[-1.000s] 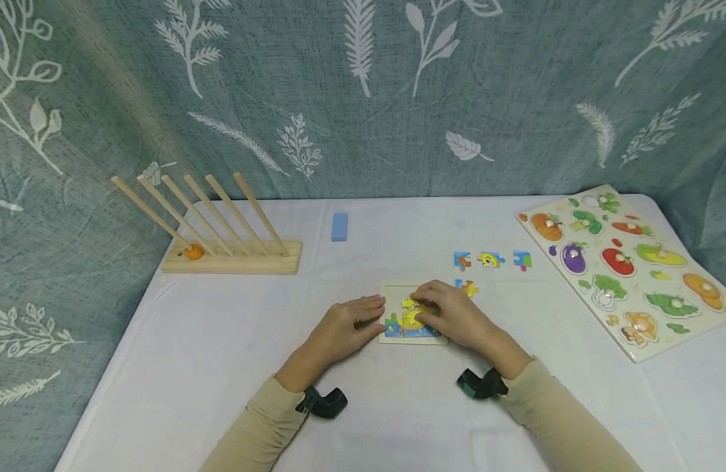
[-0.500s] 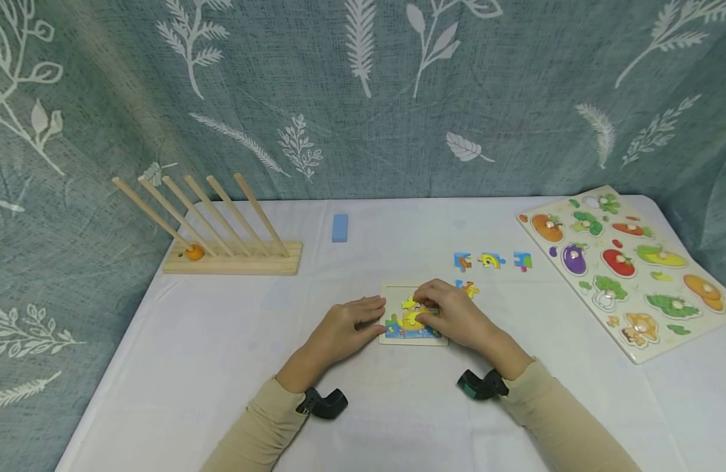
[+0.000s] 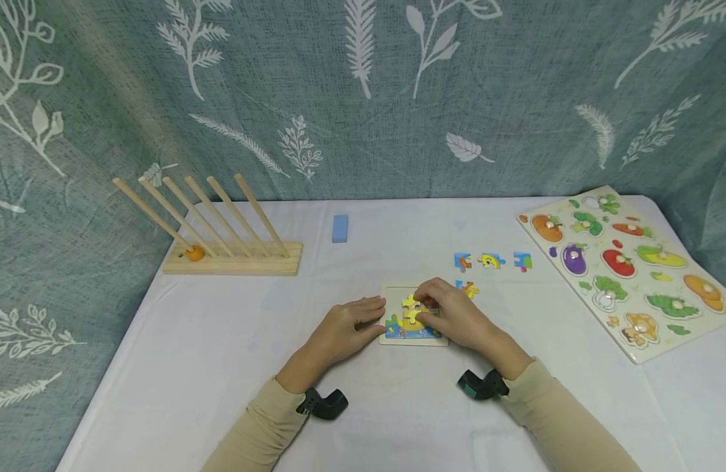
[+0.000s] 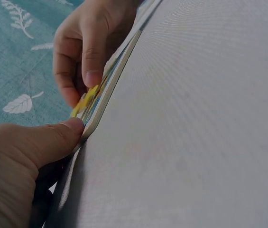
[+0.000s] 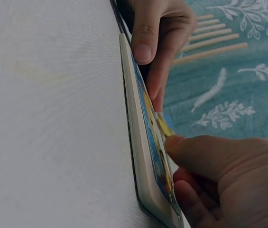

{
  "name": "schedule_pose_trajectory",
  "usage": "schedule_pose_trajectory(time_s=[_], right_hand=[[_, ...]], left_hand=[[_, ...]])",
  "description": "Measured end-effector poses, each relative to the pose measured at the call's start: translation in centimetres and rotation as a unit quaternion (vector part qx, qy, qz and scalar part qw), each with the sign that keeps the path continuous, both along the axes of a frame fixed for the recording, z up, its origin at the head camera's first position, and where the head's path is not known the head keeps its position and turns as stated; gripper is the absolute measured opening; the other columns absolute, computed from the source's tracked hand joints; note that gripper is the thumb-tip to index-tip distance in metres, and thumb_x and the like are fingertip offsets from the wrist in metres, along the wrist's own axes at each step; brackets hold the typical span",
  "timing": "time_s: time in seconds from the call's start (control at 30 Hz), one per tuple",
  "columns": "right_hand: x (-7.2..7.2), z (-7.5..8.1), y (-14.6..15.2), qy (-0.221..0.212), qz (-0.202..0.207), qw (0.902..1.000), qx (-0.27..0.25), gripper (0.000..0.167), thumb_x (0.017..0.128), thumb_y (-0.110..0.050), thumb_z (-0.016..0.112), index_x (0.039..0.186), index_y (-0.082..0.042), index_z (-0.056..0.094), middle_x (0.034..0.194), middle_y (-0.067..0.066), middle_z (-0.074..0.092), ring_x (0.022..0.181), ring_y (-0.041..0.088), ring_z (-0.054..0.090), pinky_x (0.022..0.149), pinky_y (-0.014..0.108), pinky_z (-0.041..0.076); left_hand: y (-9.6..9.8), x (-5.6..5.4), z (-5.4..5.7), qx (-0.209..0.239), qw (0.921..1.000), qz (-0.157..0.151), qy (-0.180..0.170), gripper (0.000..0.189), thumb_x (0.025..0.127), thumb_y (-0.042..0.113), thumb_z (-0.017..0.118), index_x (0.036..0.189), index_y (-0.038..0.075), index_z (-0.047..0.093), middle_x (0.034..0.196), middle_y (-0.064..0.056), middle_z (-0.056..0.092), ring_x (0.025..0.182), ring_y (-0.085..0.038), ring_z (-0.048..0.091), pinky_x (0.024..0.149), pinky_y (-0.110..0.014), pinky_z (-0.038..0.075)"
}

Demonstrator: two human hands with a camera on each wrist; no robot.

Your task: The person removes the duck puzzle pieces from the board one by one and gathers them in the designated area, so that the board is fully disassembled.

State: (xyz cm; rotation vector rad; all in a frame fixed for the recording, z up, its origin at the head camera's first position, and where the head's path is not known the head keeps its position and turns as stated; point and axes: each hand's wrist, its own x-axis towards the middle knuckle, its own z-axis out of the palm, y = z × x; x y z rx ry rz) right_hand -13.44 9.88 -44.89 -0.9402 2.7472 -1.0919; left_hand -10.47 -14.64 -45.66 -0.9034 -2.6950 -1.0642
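A small jigsaw board (image 3: 413, 341) with a pale wooden frame lies flat in front of me, its lower part filled with blue, green and yellow pieces. My left hand (image 3: 344, 329) rests at its left edge, the fingers extended and the thumb touching the near left corner. Above the board, my right hand (image 3: 459, 316) pinches a yellow puzzle piece (image 3: 411, 308) between thumb and fingers. Both wrist views show this yellow piece (image 4: 82, 103) raised slightly over the picture. The right fingers cover part of the board's right side.
Several loose puzzle pieces (image 3: 491, 261) lie beyond the right hand. A vegetable peg puzzle (image 3: 628, 269) occupies the right side. At the back left stands a wooden peg rack (image 3: 239, 265) with an orange bead (image 3: 194, 252); a blue block (image 3: 340, 228) lies right of it.
The yellow piece in my right fingers has shifted and turned very slightly over the board. My left hand has stayed at the board's edge.
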Motion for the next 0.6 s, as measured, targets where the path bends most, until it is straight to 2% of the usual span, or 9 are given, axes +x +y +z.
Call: schedule_pose_trajectory(time_s=[0.23,0.37,0.6], right_hand=[[0.0,0.7,0.2,-0.011,-0.014,0.9996,-0.021,0.027,0.088,-0.016,0.069,0.112,-0.007,0.064,0.105,0.002,0.066,0.091,0.013,0.065,0.080,0.029,0.056],[-0.3,1.5,1.1,-0.001,-0.020,0.9991,-0.038,0.028,0.086,-0.013,0.071,0.112,-0.005,0.065,0.104,0.004,0.068,0.090,0.015,0.066,0.079,0.030,0.057],[-1.2,2.1,4.1,0.014,-0.073,0.9963,-0.044,0.030,0.085,-0.009,0.071,0.113,-0.003,0.065,0.104,0.007,0.069,0.087,0.017,0.068,0.084,0.036,0.056]], left_hand=[[0.0,-0.1,-0.1,-0.004,1.0000,0.001,-0.003,0.039,0.081,0.020,0.075,0.114,0.000,0.068,0.120,-0.012,0.065,0.116,-0.023,0.060,0.097,-0.034,0.051],[0.1,0.0,-0.2,0.000,1.0000,-0.002,-0.007,0.038,0.082,0.020,0.075,0.114,0.000,0.067,0.121,-0.011,0.065,0.117,-0.023,0.060,0.098,-0.034,0.050],[0.1,0.0,-0.2,0.008,1.0000,0.000,-0.004,0.038,0.081,0.018,0.075,0.112,-0.001,0.068,0.120,-0.012,0.065,0.117,-0.023,0.060,0.096,-0.034,0.051]])
